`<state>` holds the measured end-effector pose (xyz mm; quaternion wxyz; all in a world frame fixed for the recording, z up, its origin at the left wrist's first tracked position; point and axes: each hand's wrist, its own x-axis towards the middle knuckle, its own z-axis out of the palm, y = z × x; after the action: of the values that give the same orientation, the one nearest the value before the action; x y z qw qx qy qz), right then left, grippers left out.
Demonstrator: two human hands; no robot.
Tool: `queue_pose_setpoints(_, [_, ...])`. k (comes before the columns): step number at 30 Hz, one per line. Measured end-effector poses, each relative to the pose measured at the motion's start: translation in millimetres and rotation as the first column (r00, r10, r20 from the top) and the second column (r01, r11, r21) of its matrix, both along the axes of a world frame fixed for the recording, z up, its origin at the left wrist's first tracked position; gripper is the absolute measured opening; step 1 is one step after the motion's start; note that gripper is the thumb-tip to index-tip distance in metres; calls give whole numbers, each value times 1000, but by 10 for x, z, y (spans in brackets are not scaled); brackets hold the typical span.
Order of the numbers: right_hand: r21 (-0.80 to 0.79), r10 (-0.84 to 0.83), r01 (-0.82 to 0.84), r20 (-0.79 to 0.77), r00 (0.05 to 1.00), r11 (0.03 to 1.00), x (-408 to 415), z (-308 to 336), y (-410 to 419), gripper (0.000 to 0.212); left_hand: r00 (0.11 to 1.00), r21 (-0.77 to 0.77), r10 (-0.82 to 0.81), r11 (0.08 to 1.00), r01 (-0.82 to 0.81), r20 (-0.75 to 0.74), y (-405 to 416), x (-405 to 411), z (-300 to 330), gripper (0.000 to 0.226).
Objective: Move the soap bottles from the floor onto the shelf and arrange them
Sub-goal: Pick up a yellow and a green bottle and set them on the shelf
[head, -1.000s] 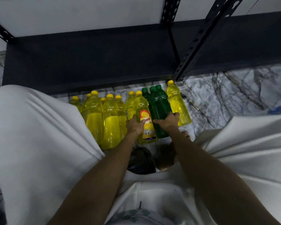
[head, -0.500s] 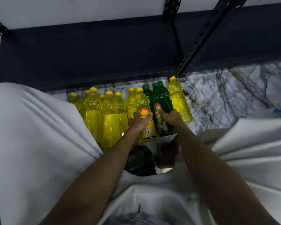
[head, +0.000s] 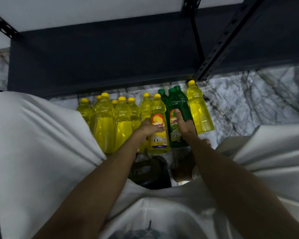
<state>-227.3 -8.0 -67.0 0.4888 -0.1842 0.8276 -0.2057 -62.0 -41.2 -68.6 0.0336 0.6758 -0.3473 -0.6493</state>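
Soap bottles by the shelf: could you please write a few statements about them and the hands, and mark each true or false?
1. The left hand grips a yellow bottle with a label. True.
2. The right hand holds a yellow bottle. False: it grips a green bottle.
3. Bottles already stand on the dark shelf. False: none shows there; all visible bottles are on the marble floor.
4. Green bottles outnumber yellow ones. False: yellow ones are far more numerous.
5. One yellow bottle stands to the right of the green ones. True.
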Motion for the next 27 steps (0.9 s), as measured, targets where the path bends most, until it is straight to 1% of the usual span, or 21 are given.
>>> queue_pose_setpoints(2, [-13,-20,21,54,998,1000,15,22,13,130,990,100,58,994,-45,-126,-48,106,107,93])
queue_pose_setpoints(3, [-15,-28,30,71,997,999,19,16,25,135,982,134,69,990,-46,-174,-48,161,126,103])
queue_pose_setpoints(4, [-5,-34,34,90,995,999,18,-2,46,139,975,170,75,985,-40,-209,-27,208,165,104])
queue_pose_setpoints(5, [-4,-45,46,104,993,999,33,-10,66,143,963,198,96,979,-46,-250,1,251,207,92])
queue_pose_setpoints(7, [-3,-64,65,125,990,998,118,159,86,145,942,213,131,975,-66,-310,67,319,353,46])
queue_pose_setpoints(8, [-9,-65,66,129,990,998,161,251,89,141,938,208,133,976,-67,-320,90,349,416,33])
queue_pose_setpoints(9, [-34,-59,64,121,991,997,221,359,80,133,938,190,143,978,-85,-315,93,381,489,32])
queue_pose_setpoints(11, [-85,-58,68,111,992,994,292,510,48,123,937,129,160,984,-125,-312,48,427,631,46])
queue_pose_setpoints(13, [-149,-53,71,120,991,986,354,747,-13,128,929,47,203,979,-198,-310,-20,439,838,68])
queue_pose_setpoints(14, [-175,-49,70,124,991,982,378,847,-56,133,928,-9,233,969,-246,-291,-58,432,929,84])
queue_pose_setpoints(15, [-223,-45,70,118,992,972,409,956,-98,134,930,-73,247,958,-276,-273,-85,430,1061,100])
queue_pose_setpoints(16, [-255,-42,72,121,992,964,451,1089,-135,128,934,-154,246,944,-291,-258,-102,439,1206,107])
queue_pose_setpoints(17, [-312,-35,72,122,992,947,491,1195,-176,117,933,-250,243,917,-310,-267,-120,459,1355,97])
queue_pose_setpoints(18, [-364,-35,77,120,992,928,544,1356,-199,102,931,-346,237,880,-327,-278,-145,487,1492,76])
queue_pose_setpoints(19, [-428,-22,75,128,992,900,590,1503,-220,90,926,-414,239,842,-347,-291,-168,521,1623,61])
queue_pose_setpoints(20, [-472,-10,72,133,991,878,622,1620,-252,86,922,-471,238,804,-363,-305,-181,554,1771,54])
queue_pose_setpoints(21, [-521,4,67,135,991,851,651,1728,-280,89,921,-522,233,768,-371,-312,-201,589,1912,52])
queue_pose_setpoints(24, [-590,39,21,88,995,807,752,2184,-338,110,923,-662,210,647,-379,-323,-193,663,2358,54])
queue_pose_setpoints(25, [-621,54,0,67,996,784,783,2350,-337,110,921,-693,205,610,-385,-331,-186,688,2497,55])
queue_pose_setpoints(26, [-657,71,-17,56,996,754,800,2501,-342,102,918,-721,199,571,-393,-342,-176,707,2650,56])
queue_pose_setpoints(27, [-708,84,-27,45,995,706,816,2655,-341,86,915,-742,192,537,-401,-356,-177,730,2792,56])
